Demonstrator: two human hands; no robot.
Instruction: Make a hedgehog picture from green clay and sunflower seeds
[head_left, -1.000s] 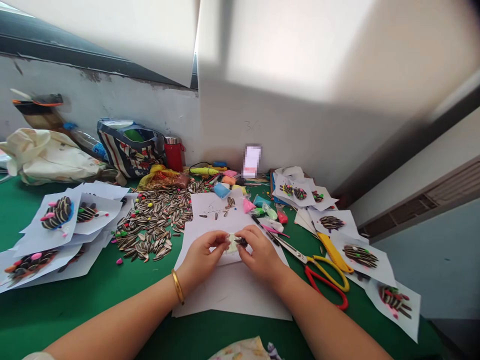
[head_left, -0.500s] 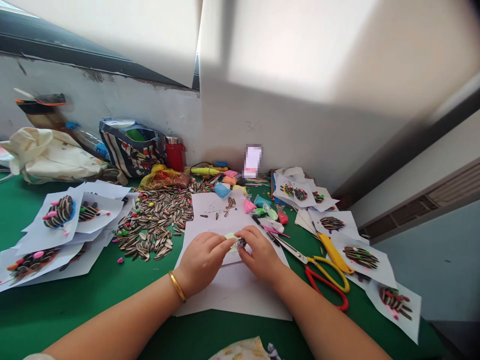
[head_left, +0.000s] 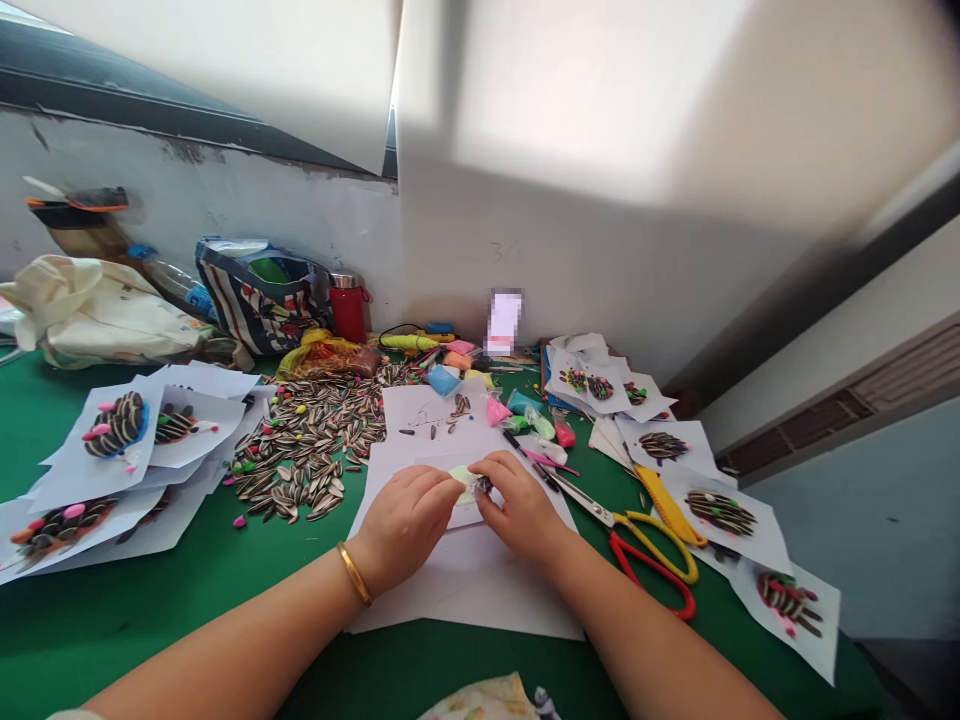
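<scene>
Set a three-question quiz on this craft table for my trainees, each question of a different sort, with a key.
1. True or false: the scissors lie to the right of the right hand.
2. Which wrist bears the gold bangle? A left, B right, C neither.
3. Fill in: the left hand and the right hand pinch a pale green lump over a sheet of white ____.
Key: 1 true; 2 A; 3 paper.
</scene>
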